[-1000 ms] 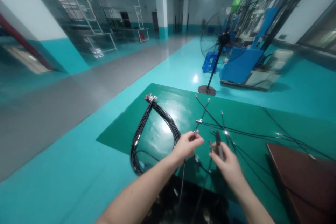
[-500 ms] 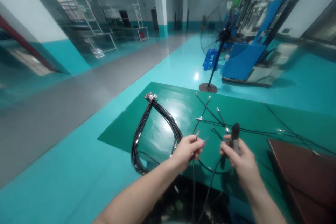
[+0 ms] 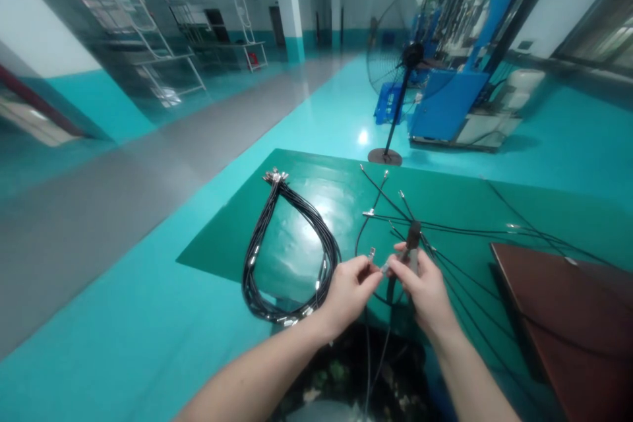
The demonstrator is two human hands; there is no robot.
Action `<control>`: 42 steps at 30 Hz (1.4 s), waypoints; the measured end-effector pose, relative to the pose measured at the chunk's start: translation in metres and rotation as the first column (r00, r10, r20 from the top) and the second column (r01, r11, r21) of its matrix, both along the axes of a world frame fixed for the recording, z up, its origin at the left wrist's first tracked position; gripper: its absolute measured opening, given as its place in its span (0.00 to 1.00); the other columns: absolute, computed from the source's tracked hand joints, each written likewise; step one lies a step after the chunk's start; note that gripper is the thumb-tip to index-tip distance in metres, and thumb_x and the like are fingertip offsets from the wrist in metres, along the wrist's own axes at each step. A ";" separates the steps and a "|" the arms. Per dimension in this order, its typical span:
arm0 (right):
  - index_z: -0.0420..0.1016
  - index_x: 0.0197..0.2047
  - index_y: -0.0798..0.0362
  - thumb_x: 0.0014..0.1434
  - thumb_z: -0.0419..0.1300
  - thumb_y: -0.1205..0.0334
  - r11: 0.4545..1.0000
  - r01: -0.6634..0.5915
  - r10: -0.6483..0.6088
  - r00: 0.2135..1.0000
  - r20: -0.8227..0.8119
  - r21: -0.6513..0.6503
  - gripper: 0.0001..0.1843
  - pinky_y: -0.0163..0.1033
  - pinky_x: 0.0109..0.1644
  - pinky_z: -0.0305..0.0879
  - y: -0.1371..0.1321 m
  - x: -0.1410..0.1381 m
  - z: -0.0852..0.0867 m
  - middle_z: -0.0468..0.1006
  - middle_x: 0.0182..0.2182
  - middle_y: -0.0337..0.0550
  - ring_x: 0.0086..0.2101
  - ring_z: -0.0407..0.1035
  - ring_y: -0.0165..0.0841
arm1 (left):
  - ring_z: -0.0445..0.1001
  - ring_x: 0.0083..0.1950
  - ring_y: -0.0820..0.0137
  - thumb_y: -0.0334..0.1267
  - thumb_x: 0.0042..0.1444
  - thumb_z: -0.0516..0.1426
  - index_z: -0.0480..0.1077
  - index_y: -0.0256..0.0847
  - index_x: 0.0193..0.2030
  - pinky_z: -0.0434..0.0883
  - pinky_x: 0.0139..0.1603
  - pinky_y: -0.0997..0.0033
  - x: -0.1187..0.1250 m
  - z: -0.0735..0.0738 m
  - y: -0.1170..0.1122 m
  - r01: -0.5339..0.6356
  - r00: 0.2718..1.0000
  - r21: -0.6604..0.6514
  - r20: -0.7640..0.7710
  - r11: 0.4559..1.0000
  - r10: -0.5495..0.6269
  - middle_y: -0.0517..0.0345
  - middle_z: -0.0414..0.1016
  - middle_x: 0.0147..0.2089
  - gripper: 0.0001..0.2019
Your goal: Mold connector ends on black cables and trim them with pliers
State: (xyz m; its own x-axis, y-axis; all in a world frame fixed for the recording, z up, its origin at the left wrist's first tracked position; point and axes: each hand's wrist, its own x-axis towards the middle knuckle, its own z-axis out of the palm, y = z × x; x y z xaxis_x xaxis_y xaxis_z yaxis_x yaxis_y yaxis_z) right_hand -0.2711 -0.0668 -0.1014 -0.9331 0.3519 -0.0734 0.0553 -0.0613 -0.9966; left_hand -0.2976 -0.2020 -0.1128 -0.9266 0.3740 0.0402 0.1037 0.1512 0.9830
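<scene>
My left hand [image 3: 352, 287] is closed in a pinch over the green mat [image 3: 217, 237]. From its fingers sticks up a small metal connector [image 3: 372, 253] on a thin black cable [image 3: 368, 356], which hangs down below. Wrapped round a dark hand tool [image 3: 414, 237] with a grey part, my right hand [image 3: 422, 283] has its fingertips almost against the left ones. A small pale piece [image 3: 386, 268] shows between the hands; I cannot make out what it is. To the left lies a looped bundle of black cables [image 3: 250, 270], its metal ends gathered at the top.
Several loose black cables [image 3: 465, 232] cross the mat beyond and right of my hands. A brown board [image 3: 558, 303] lies at the right. Past the table stand a black fan [image 3: 411, 56] and a blue machine [image 3: 448, 105]. A pillar [image 3: 74, 79] rises at left.
My right hand has moved left with the tool, and the two hands have come together. The view has shifted slightly. The cable bundle lies as before.
</scene>
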 end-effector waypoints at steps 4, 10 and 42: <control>0.65 0.41 0.52 0.47 0.62 0.55 0.999 -0.037 0.037 0.999 0.021 0.004 0.19 0.33 0.26 0.57 0.000 -0.001 -0.001 0.73 0.27 0.38 0.25 0.66 0.29 | 0.60 0.18 0.78 0.43 0.52 0.53 0.62 0.37 0.25 0.58 0.19 0.78 0.001 -0.002 0.002 0.050 0.968 0.133 0.236 0.990 -0.081 0.65 0.61 0.20 0.12; 0.64 0.39 0.52 0.48 0.62 0.55 0.995 -0.103 0.103 0.995 -0.001 0.016 0.17 0.34 0.28 0.59 -0.002 -0.010 -0.001 0.69 0.24 0.35 0.24 0.64 0.28 | 0.59 0.16 0.80 0.46 0.50 0.55 0.65 0.35 0.29 0.58 0.16 0.80 -0.002 -0.002 0.000 0.035 0.839 0.366 0.495 0.930 -0.226 0.65 0.62 0.20 0.14; 0.66 0.42 0.51 0.42 0.64 0.47 0.973 -0.227 0.222 0.971 0.093 0.049 0.27 0.34 0.31 0.63 -0.042 -0.036 0.006 0.73 0.27 0.38 0.27 0.67 0.32 | 0.58 0.18 0.76 0.46 0.59 0.43 0.61 0.40 0.30 0.57 0.22 0.76 -0.097 0.065 -0.118 -0.330 0.910 -0.136 -0.309 0.934 0.277 0.65 0.58 0.18 0.14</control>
State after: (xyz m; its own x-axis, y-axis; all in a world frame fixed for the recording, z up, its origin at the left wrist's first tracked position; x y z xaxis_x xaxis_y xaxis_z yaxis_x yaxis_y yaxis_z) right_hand -0.3069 -0.1092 -0.0954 -0.9798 0.1404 -0.1424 0.1468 0.0215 -0.9889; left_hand -0.3945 -0.3195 -0.0473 -0.9564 0.1019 0.2737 0.2914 0.3920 0.8726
